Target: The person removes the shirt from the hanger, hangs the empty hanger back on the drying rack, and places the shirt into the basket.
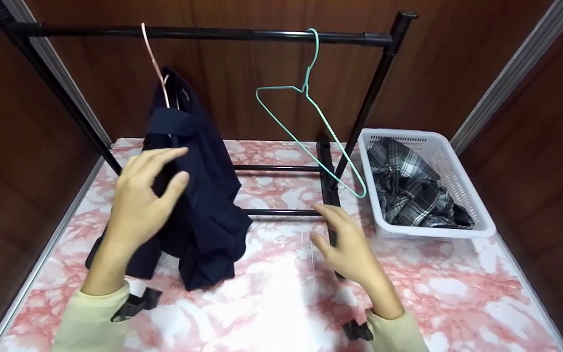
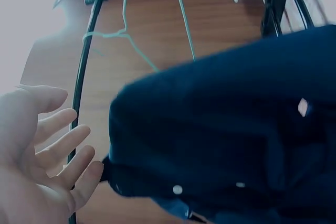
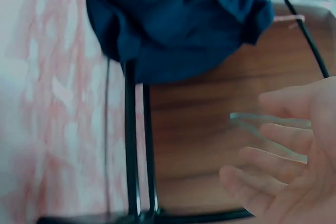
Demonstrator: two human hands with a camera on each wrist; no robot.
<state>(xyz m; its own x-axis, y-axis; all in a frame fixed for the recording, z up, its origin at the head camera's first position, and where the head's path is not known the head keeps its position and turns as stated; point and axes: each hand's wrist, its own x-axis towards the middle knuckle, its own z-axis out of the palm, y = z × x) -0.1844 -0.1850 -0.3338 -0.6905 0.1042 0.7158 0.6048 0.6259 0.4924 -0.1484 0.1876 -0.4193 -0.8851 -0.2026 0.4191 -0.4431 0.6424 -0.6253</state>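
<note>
A dark navy garment point(image 1: 198, 195) hung from a pink hanger point(image 1: 157, 68) hooked over the black rail point(image 1: 203, 33) of a clothes rack, toward the rail's left end. Its lower folds drooped down to the pink-and-white marbled tabletop point(image 1: 271, 303) and bunched there. The left hand point(image 1: 147, 200) was just in front of the garment's left side, fingers extended and slightly spread, thumb apart, grasping nothing; in the head view it overlapped the cloth, but whether the fingertips actually touched it could not be told. The left wrist view showed the same hand relaxed with a gap between its fingers point(image 2: 63, 150) and the navy cloth point(image 2: 226, 140).

The right hand point(image 1: 345, 244) hovered lower and to the right, well apart from the garment, above the tabletop and near the rack's lower crossbar point(image 1: 281, 212). Its fingers were loosely spread and it held nothing; the right wrist view showed the palm released, fingers point(image 3: 273, 166) gently bent.

Further right on the rail, a mint-green wire hanger point(image 1: 311, 122) hung bare and tilted, its lower end pointing toward a white plastic basket point(image 1: 457, 161). The basket stood on the tabletop beside the rack's right post and held a crumpled black-and-white plaid garment point(image 1: 413, 190). Dark wood panelling point(image 1: 457, 63) enclosed the space behind and on both sides.
</note>
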